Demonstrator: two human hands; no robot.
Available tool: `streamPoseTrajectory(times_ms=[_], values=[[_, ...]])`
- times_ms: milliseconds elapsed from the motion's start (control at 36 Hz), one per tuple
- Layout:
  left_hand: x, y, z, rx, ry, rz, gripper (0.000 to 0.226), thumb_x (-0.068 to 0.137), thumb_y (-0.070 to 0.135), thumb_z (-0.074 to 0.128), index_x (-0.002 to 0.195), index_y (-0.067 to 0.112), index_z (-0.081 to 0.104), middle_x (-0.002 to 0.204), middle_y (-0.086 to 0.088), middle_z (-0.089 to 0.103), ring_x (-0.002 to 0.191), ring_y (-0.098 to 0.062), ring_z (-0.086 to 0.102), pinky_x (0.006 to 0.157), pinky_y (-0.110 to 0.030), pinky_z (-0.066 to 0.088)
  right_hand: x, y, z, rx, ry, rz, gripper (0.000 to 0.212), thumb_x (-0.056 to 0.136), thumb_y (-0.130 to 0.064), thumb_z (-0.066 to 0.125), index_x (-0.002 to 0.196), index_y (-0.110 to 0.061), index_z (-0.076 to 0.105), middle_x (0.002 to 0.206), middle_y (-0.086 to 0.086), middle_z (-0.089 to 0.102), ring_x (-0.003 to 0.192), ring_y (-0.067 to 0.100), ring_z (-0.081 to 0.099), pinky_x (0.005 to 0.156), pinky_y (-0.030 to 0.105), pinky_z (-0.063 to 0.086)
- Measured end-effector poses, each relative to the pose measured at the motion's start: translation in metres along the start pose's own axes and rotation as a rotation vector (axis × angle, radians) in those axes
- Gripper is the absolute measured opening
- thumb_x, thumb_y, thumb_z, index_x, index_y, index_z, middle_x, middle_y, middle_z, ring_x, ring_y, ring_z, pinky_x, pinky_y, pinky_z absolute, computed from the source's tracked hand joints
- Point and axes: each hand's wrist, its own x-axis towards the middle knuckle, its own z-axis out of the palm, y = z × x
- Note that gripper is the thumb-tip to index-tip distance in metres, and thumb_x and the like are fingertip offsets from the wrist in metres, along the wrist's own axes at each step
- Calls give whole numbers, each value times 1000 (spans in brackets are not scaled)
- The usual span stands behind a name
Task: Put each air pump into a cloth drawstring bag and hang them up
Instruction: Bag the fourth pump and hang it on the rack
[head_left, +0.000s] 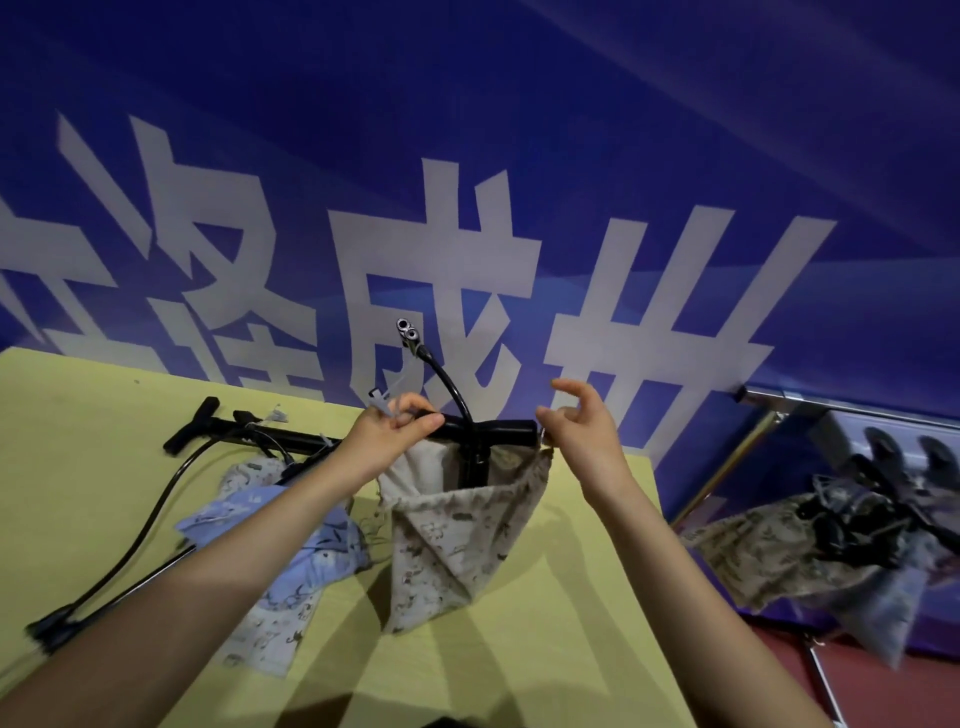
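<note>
Pump (475, 447) number one stands inside a beige printed drawstring bag (457, 540), which is lifted above the yellow desk (545, 623), near its far edge. Its black T-handle and the curved hose with a metal nozzle (408, 332) stick out of the bag mouth; the rest of the body is hidden in the cloth. The left hand (387, 436) pinches the bag rim and a pale cord at the left end of the handle, fingers curled round it. The right hand (576, 421) is at the right end of the handle; its thumb and forefinger seem to nip the bag edge, while the other fingers are spread loosely.

Nearer on the desk, to the left, lie two empty bags: a blue one (291, 551) over a beige one (270, 639). A second pump (270, 439) lies flat behind them, its long hose (140, 535) running toward the near edge.

To the right, beyond the desk, a metal rack (852, 408) carries several filled bags (810, 551) with black pump handles showing; they are blurred and I cannot count them. A blue banner (467, 156) with white characters is behind all.
</note>
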Motion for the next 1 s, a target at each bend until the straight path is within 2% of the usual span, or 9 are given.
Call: streamPoseTrajectory(times_ms=[111, 222, 306, 472, 528, 611, 694, 778, 1000], values=[[5, 3, 5, -7, -51, -11, 19, 92, 22, 61, 97, 5, 63, 87, -23, 56, 85, -21, 52, 77, -26, 39, 0, -3, 4, 160, 55, 32, 38, 94, -13, 57, 128, -27, 48, 62, 0, 47, 54, 9, 45, 56, 25, 42], [5, 2, 12, 18, -51, -3, 19, 92, 24, 61, 95, 5, 64, 90, -30, 59, 82, -19, 58, 73, -17, 41, -1, 3, 6, -425, 17, -248, 23, 87, -47, 63, 106, -35, 67, 78, -7, 54, 63, 2, 49, 59, 17, 38], [7, -1, 15, 35, -47, -20, 13, 91, 30, 62, 94, 18, 66, 95, -22, 66, 94, -20, 65, 85, -31, 47, -3, 15, 8, -674, -32, -289, 28, 83, -53, 65, 103, -35, 68, 95, -6, 51, 80, 8, 55, 68, 20, 43], [-3, 3, 26, -111, -80, -33, 13, 94, 24, 58, 106, 26, 60, 99, 10, 66, 97, 4, 61, 88, -14, 41, 3, 31, 1, -591, -30, -341, 21, 86, -47, 64, 99, -32, 67, 89, -6, 52, 78, 7, 55, 71, 26, 47], [-8, -3, 27, -76, -70, -73, 11, 91, 31, 60, 97, 22, 59, 112, -3, 63, 99, 0, 62, 87, -16, 40, 4, 35, -1, -561, -14, -353, 16, 88, -46, 62, 96, -33, 65, 87, -8, 53, 80, 6, 56, 70, 25, 45], [-17, -19, 24, 2, -158, -183, 74, 76, 59, 65, 140, 29, 41, 119, -5, 56, 112, -16, 56, 92, -25, 43, 2, 40, -5, -530, 16, -369, 9, 89, -44, 61, 92, -35, 62, 88, -8, 56, 79, 3, 55, 66, 20, 40], [-26, -36, 23, 77, -242, -314, 57, 84, 49, 65, 134, 37, 41, 130, 10, 49, 116, -12, 51, 96, -34, 47, 2, 42, -7, -511, 30, -371, 5, 90, -42, 61, 89, -37, 59, 89, -8, 58, 80, 1, 56, 66, 14, 38], [-35, -44, 29, 65, -273, -473, 30, 87, 47, 63, 111, 33, 52, 111, 6, 62, 97, -11, 62, 83, -34, 56, 1, 45, -6, -504, 30, -370, 6, 90, -42, 61, 88, -36, 60, 89, -7, 58, 80, 1, 55, 66, 15, 38], [-46, -42, 34, -176, -172, -705, 27, 93, 19, 60, 101, -8, 60, 71, -14, 64, 59, -20, 64, 55, -24, 54, -7, 44, -1, -402, 2, -381, 10, 86, -37, 69, 82, -39, 60, 85, -7, 58, 81, 3, 56, 69, 17, 41]])
